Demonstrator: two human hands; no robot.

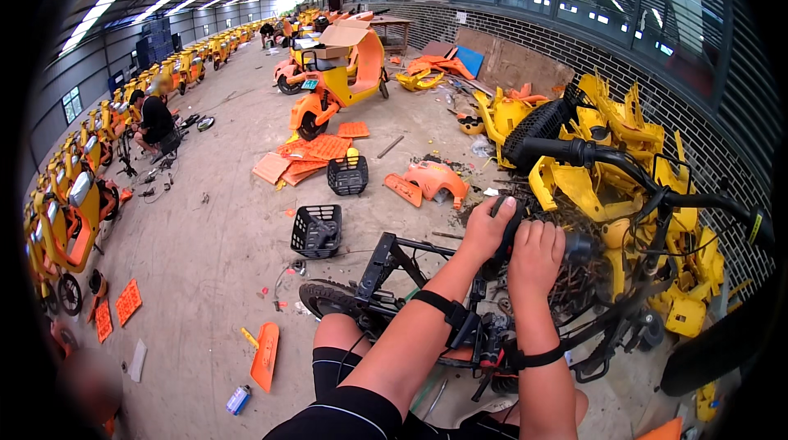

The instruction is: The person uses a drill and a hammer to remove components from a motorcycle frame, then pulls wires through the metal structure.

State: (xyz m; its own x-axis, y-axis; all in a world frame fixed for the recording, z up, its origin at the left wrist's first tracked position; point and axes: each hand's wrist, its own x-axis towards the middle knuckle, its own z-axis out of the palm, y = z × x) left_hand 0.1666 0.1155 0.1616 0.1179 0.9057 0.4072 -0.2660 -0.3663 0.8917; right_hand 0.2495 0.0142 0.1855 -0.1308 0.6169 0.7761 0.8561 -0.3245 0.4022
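My left hand [490, 228] and my right hand [537, 254] are close together, both closed around a black, thick-bodied power tool [581, 248]. Its dark barrel-shaped end sticks out to the right of my right hand; its exact kind is hard to make out. Below and around my forearms stands a stripped scooter frame [384, 266] of black metal with loose cables. One black-tyred wheel [330, 299] of it shows left of my knee. To the right, black handlebars [628, 162] with grips and cables rise above the frame.
Yellow body panels [591, 185] lie heaped along the brick wall. Black baskets [317, 231] and orange panels [324, 148] are on the floor. A yellow-orange scooter [341, 83] carries a cardboard box. Rows of scooters [78, 210] line the left, where a person [153, 124] crouches.
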